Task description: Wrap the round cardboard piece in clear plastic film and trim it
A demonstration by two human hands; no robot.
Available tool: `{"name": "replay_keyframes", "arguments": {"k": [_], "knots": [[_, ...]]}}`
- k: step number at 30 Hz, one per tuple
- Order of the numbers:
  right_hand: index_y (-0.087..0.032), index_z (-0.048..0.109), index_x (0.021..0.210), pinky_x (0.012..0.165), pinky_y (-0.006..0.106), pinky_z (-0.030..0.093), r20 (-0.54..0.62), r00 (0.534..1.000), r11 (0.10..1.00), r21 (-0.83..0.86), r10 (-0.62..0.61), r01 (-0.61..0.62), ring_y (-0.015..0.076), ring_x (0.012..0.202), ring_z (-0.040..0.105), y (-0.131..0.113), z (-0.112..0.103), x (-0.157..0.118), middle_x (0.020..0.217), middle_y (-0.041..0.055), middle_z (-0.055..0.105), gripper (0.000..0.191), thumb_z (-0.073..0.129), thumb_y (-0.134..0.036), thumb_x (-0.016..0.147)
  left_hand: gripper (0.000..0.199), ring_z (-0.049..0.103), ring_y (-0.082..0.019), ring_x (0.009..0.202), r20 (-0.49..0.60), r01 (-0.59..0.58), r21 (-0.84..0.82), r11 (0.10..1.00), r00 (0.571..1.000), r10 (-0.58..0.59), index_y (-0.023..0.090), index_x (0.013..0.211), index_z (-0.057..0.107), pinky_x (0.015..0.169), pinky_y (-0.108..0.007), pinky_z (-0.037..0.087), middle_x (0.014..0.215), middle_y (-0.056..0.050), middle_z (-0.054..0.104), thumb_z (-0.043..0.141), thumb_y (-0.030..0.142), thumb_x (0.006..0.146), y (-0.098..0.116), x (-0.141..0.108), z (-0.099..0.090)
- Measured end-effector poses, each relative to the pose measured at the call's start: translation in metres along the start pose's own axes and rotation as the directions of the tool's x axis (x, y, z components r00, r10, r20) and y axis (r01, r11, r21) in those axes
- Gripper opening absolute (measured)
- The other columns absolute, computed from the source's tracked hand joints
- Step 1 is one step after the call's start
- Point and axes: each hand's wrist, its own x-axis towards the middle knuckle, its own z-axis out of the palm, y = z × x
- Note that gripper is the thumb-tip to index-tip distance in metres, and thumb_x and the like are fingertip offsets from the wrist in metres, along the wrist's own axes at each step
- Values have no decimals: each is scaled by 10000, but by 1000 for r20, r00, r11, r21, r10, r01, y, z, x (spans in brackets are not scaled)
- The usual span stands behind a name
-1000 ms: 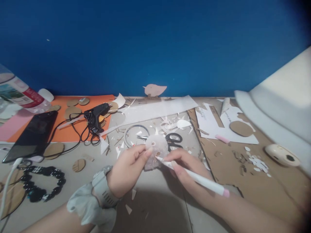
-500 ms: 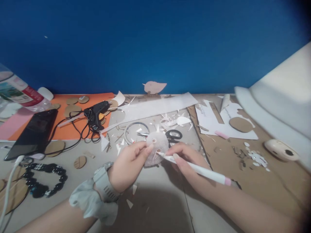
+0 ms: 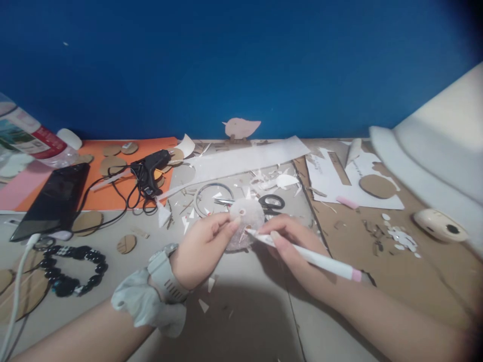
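Between thumb and fingers, my left hand (image 3: 206, 249) grips a pale, round, disc-like piece (image 3: 249, 213) by its left side. The piece has small holes or marks on its face, and a small white point rises from its top. A white marker with a pink end (image 3: 324, 262) is in the closed fingers of my right hand (image 3: 294, 246). Its tip meets the lower right part of the disc, or is just above it. Behind the disc lie black-handled scissors (image 3: 272, 202), partly hidden by it, and a thin ring (image 3: 198, 193).
A hot glue gun (image 3: 151, 171) with its cord lies on orange paper (image 3: 98, 201). Farther left are a phone (image 3: 51, 201), a bottle (image 3: 33, 136) and a bead bracelet (image 3: 47, 274). A pink paper bird (image 3: 241, 128) stands at the back. Cardboard discs and white paper scraps are scattered about.
The view has shifted slightly, so most things sit a little higher in the picture. Both hands keep their hold on the disc and the marker, with the tip at nearly the same place.
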Motion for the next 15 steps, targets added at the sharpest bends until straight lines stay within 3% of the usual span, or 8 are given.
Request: {"name": "replay_keyframes", "arguments": {"k": [5, 8, 12, 15], "knots": [[-199, 589, 865, 529, 242, 429, 48, 999, 1000, -6, 2, -2, 131, 564, 543, -3, -1, 2, 685, 14, 588, 175, 425, -260, 877, 308, 502, -126, 651, -5, -11, 1, 1000, 1000, 11, 172, 726, 560, 614, -209, 396, 664, 23, 550, 395, 358, 909, 0, 0, 0], [-200, 584, 869, 553, 251, 437, -5, 1000, 1000, -23, 15, -15, 137, 587, 561, -3, -3, 2, 712, 19, 607, 171, 422, -255, 878, 310, 508, -126, 654, -11, 2, 22, 1000, 1000, -1, 175, 734, 573, 616, -210, 398, 671, 24, 559, 397, 363, 907, -1, 0, 1], [-204, 583, 871, 574, 254, 442, 59, 998, 999, -31, -25, 27, 141, 623, 578, -2, -4, 2, 753, 22, 625, 159, 427, -235, 872, 302, 527, -127, 682, -1, 4, 28, 1000, 1000, -4, 181, 750, 580, 634, -206, 404, 695, 26, 578, 395, 357, 910, -1, 0, 1], [-198, 576, 877, 575, 252, 443, 3, 1000, 999, -46, -13, 13, 143, 643, 583, -2, -3, 2, 761, 27, 622, 161, 420, -239, 875, 299, 521, -127, 682, 4, 14, 40, 999, 1000, -14, 178, 764, 576, 634, -206, 402, 697, 25, 569, 392, 363, 911, -2, 0, 1]]}}
